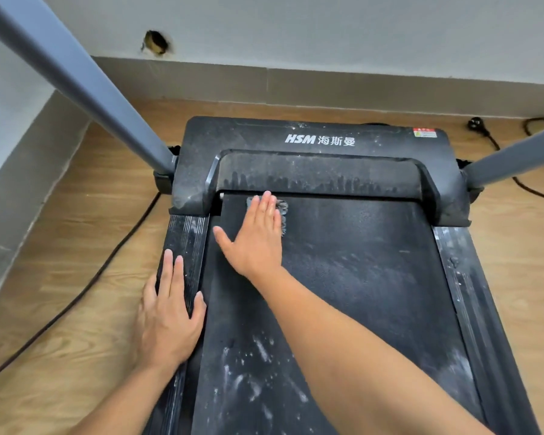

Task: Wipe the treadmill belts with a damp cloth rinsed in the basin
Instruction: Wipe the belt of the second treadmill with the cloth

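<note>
The grey cloth (282, 212) lies on the black belt (358, 277), at its far end on the left part, just before the dusty motor cover (321, 142). The right hand (255, 237) presses it down with flat, straight fingers, so most of the cloth is hidden under the palm. The left hand (167, 318) rests flat, fingers straight, on the left side rail (187, 233), holding nothing. White dust marks show on the near part of the belt. A black cable (85, 287) runs over the wooden floor (76, 215).
</note>
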Demonstrator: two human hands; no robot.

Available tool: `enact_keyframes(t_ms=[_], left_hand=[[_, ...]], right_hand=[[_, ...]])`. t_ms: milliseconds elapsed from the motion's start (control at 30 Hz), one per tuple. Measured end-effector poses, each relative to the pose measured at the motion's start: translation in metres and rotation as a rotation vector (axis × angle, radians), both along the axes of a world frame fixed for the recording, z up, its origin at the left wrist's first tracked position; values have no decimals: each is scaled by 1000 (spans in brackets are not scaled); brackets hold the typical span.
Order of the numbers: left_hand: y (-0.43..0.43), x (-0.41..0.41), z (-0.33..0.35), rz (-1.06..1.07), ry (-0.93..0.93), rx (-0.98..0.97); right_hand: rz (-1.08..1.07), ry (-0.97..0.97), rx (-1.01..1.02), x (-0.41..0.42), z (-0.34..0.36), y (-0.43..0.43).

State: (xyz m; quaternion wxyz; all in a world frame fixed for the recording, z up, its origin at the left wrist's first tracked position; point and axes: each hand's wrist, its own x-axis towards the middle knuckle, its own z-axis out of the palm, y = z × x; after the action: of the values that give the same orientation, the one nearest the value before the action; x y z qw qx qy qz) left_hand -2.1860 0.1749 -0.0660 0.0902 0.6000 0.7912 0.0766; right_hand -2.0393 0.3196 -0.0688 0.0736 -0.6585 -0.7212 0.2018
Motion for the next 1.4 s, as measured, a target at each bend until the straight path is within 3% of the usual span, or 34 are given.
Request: enact_keyframes(t_ms=[233, 367, 567, 767, 933, 1233, 1300, 1400], left_hand=[[2, -1, 1, -10, -14, 17], [1, -2, -3, -26, -16, 17], [0, -3, -9, -13, -34, 21], [1, -3, -8, -13, -39, 31], [0, -2, -9, -18, -37, 27], [1, -3, -14, -14, -64, 51], [2, -3, -15, -12, -56, 40], [2, -4, -15, -14, -47, 28]], right_hand=[[403, -149, 58, 22, 1, -2], [471, -263, 12, 40, 8, 6], [196, -332, -50, 151, 13, 7], [-294, -283, -86, 277, 14, 1], [-562, -76, -140, 205, 15, 19], [-460, 223, -145, -2, 25, 21], [-344, 222, -141, -28, 20, 16], [24, 102, -53, -31, 7, -11]])
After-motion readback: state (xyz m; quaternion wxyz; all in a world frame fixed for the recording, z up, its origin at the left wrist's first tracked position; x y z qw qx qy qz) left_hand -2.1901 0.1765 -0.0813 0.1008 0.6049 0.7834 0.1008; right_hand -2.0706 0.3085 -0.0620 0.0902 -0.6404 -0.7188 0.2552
